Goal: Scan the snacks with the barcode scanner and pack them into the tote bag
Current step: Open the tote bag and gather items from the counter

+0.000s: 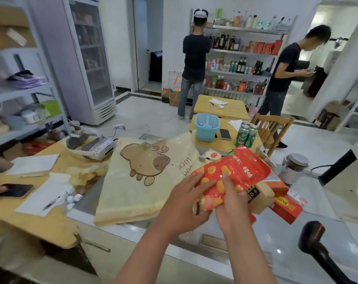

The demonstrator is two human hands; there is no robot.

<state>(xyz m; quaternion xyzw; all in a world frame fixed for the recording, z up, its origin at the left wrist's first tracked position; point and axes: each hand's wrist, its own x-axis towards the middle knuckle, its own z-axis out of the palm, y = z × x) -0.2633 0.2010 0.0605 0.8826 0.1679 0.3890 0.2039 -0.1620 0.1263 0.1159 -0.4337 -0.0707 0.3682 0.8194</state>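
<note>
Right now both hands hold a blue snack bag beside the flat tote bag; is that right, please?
No: the head view shows the snack bag is red, not blue. Left hand and right hand hold it beside the flat tote bag.

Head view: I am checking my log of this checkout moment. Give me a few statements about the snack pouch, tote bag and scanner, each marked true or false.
1. The left hand and the right hand both hold the red snack pouch. True.
2. The right hand grips the scanner. False: the barcode scanner sits untouched at the lower right.
3. The tote bag lies flat on the counter. True.
4. The pouch is already inside the bag. False: it is held outside, over the bag's right edge.
5. The cans lie on the bag. False: the green cans stand upright on the table behind.
</note>
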